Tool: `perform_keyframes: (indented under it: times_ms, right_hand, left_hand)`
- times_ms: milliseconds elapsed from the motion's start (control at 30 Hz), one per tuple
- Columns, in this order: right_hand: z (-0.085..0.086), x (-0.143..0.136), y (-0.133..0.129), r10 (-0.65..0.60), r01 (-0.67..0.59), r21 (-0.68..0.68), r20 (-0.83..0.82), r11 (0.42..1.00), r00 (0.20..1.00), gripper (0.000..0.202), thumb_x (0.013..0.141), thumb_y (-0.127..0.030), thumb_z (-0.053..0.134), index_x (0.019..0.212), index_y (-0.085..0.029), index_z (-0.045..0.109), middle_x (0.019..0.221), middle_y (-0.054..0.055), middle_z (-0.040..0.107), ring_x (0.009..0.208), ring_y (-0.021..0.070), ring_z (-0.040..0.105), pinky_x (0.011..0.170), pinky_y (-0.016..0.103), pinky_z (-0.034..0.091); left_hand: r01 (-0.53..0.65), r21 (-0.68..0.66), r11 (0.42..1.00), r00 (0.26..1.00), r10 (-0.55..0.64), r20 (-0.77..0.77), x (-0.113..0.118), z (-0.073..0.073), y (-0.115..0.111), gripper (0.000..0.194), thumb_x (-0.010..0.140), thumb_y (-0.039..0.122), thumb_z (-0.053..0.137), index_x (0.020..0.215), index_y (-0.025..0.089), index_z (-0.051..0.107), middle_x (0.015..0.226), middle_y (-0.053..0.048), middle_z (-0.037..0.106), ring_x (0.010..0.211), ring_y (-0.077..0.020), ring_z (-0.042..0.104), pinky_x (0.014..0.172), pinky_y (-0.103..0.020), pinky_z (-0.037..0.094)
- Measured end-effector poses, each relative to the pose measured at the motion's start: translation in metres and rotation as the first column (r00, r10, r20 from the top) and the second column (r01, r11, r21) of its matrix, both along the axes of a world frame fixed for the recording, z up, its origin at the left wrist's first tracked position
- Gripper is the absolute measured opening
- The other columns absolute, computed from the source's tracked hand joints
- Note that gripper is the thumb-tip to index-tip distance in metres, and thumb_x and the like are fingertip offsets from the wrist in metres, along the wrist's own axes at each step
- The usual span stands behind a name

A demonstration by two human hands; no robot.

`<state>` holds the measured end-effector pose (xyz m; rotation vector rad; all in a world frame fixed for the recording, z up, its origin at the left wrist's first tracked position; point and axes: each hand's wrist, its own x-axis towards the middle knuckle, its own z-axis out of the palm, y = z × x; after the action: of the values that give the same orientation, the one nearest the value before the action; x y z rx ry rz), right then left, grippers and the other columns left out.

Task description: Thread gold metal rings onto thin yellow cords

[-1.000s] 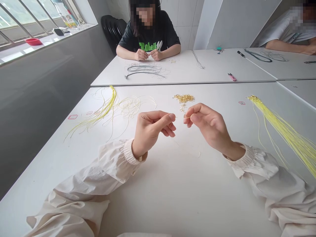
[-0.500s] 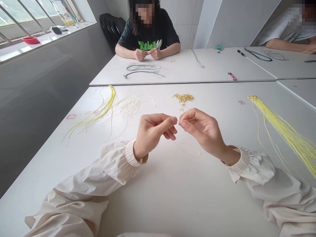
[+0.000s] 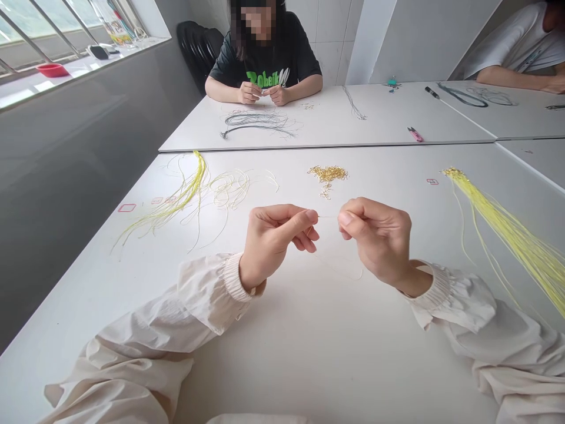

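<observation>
A thin pale cord [image 3: 328,217] runs straight between my two hands above the white table. My left hand [image 3: 282,235] pinches one part of it between thumb and index finger, the other fingers loosely curled. My right hand [image 3: 377,235] is closed, its thumb pressed to the index finger where the cord enters; whether a small clasp is also inside cannot be seen. A loose curve of the cord hangs below the hands. Just beyond them lies a pile of small gold-coloured metal clasps [image 3: 327,174], a few straggling toward me.
Yellow cords [image 3: 198,176] lie spread at the left, and a bundle of yellow cords with gold ends [image 3: 498,218] lies at the right. Across the table sits a person [image 3: 265,65] with dark cords [image 3: 258,123] in front. Pink thread snips [image 3: 415,134] rest farther back.
My right hand has moved right, away from the left, and its fingers have curled tighter. A short stretch of cord now shows between the hands. The left hand has hardly moved.
</observation>
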<state>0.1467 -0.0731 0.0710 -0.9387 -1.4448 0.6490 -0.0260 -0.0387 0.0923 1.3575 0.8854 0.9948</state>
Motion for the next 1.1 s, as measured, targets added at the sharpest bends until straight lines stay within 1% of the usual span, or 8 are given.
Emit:
perform_keyframes:
  times_ms: [100,233,367,433,633,833,1067,1100]
  right_hand:
    - [0.003,0.006,0.003,-0.016,0.014,-0.014,-0.084,1.0,0.996,0.032,0.089,-0.03,0.06,0.06,-0.02,0.051,0.056,0.0,0.047,0.055,0.0133,0.045,0.05,0.03,0.038]
    - [0.005,0.014,0.012,0.039,-0.047,-0.051,-0.138,0.998,0.99,0.032,0.092,-0.033,0.059,0.064,-0.02,0.052,0.058,0.0,0.048,0.057,0.0133,0.048,0.054,0.029,0.04]
    - [0.004,0.011,0.016,0.204,-0.205,-0.151,-0.025,0.967,0.979,0.035,0.095,-0.043,0.055,0.07,-0.019,0.054,0.068,0.002,0.054,0.065,0.0132,0.05,0.061,0.029,0.044]
    - [0.002,0.007,0.015,0.247,-0.234,-0.166,0.062,0.958,0.967,0.031,0.095,-0.04,0.056,0.072,-0.018,0.056,0.069,0.001,0.054,0.066,0.0127,0.05,0.062,0.028,0.044]
    - [-0.003,-0.001,0.005,0.156,-0.155,-0.015,0.101,0.988,0.983,0.027,0.095,-0.024,0.053,0.068,-0.019,0.051,0.063,-0.001,0.048,0.057,0.0106,0.042,0.054,0.027,0.038]
    - [0.004,-0.002,0.006,0.123,-0.13,0.083,0.089,0.988,0.988,0.018,0.094,-0.021,0.055,0.076,-0.021,0.058,0.081,0.003,0.054,0.076,0.0153,0.053,0.071,0.033,0.046]
    - [0.007,0.002,0.009,0.083,-0.084,0.027,0.035,0.996,0.996,0.001,0.088,-0.022,0.066,0.088,-0.023,0.067,0.08,0.002,0.06,0.072,0.0149,0.053,0.068,0.033,0.048]
    - [0.006,0.001,0.009,0.086,-0.087,0.036,0.023,0.996,0.996,0.005,0.086,-0.02,0.068,0.091,-0.023,0.068,0.082,0.002,0.061,0.073,0.0152,0.054,0.069,0.033,0.048]
  left_hand:
    - [-0.052,0.032,0.998,0.999,0.051,0.018,-0.003,-0.001,0.003,0.023,0.08,0.033,0.071,0.064,0.015,0.07,0.059,-0.002,0.068,0.046,-0.0129,0.063,0.047,-0.022,0.051]
    - [-0.091,0.051,0.995,0.995,0.089,0.044,-0.005,-0.002,0.005,0.023,0.08,0.03,0.07,0.063,0.015,0.069,0.058,-0.001,0.068,0.046,-0.0114,0.063,0.047,-0.021,0.049]
    - [-0.054,0.044,0.998,0.999,0.054,0.006,-0.003,-0.003,0.002,0.024,0.082,0.034,0.07,0.067,0.015,0.07,0.06,-0.003,0.068,0.047,-0.0128,0.063,0.047,-0.023,0.05]
    - [-0.033,0.038,0.999,0.999,0.034,-0.015,-0.001,-0.004,0.001,0.025,0.082,0.035,0.069,0.068,0.015,0.07,0.061,-0.003,0.069,0.047,-0.0131,0.063,0.047,-0.023,0.05]
    - [0.076,-0.089,0.993,0.997,-0.074,0.024,0.001,-0.007,0.001,0.022,0.08,0.034,0.072,0.068,0.015,0.072,0.061,-0.002,0.069,0.046,-0.0123,0.062,0.047,-0.023,0.049]
    - [0.098,-0.136,0.986,0.992,-0.085,0.095,0.0,-0.006,0.001,0.021,0.081,0.031,0.07,0.066,0.016,0.071,0.06,-0.001,0.068,0.046,-0.0104,0.06,0.047,-0.022,0.047]
    - [0.067,-0.157,0.985,0.991,-0.048,0.122,0.0,-0.006,0.0,0.022,0.081,0.03,0.072,0.065,0.016,0.069,0.059,0.0,0.067,0.045,-0.0097,0.059,0.046,-0.021,0.046]
    - [0.068,-0.16,0.985,0.991,-0.047,0.128,0.0,-0.006,0.0,0.022,0.081,0.03,0.072,0.065,0.016,0.069,0.059,0.0,0.066,0.045,-0.0095,0.058,0.046,-0.021,0.046]
